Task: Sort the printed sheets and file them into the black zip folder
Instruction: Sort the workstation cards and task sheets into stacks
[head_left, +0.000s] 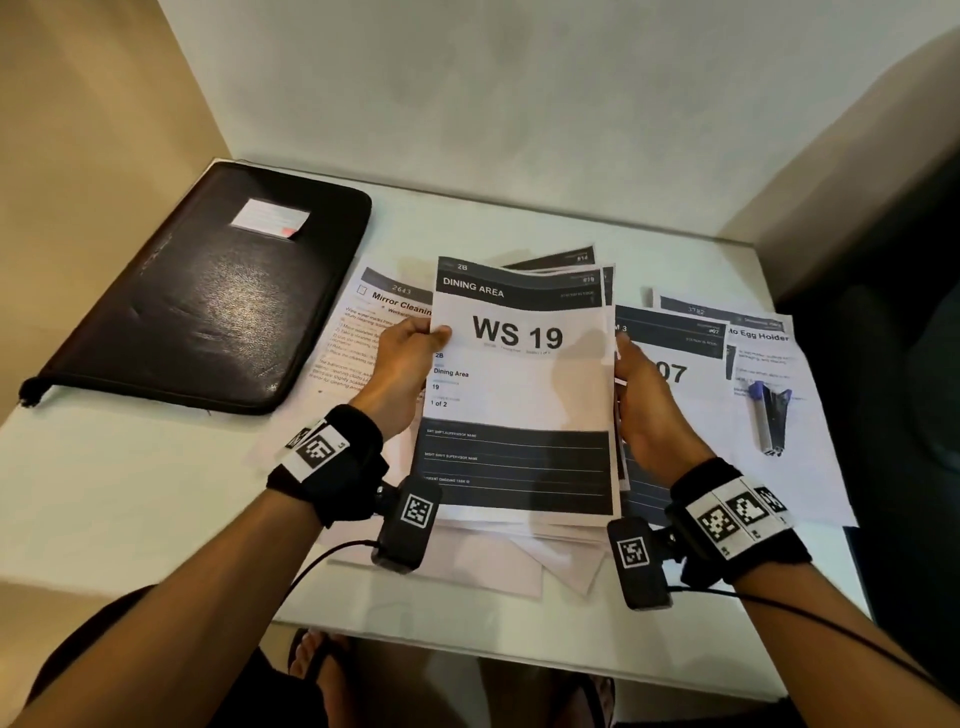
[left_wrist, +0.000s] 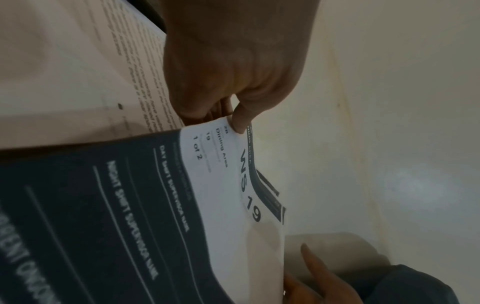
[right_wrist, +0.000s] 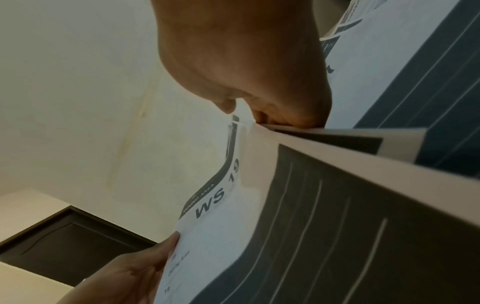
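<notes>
A pale surface (head_left: 130, 509) tucked into a wall corner carries everything. Nearest, the left hand (head_left: 402, 358) and right hand (head_left: 644, 400) each pinch a side edge of a small stack of sheets (head_left: 519, 405) — held up, presumably to square and read it. Its top page says "DINING AREA", "WS 19", "1 of 2". Beneath lie loose pages ("Mirror Cleaning" (head_left: 363, 332), "Egg Holder" (head_left: 769, 374)). Farther left rests the black zip folder (head_left: 208, 296) — closed, apparently.
</notes>
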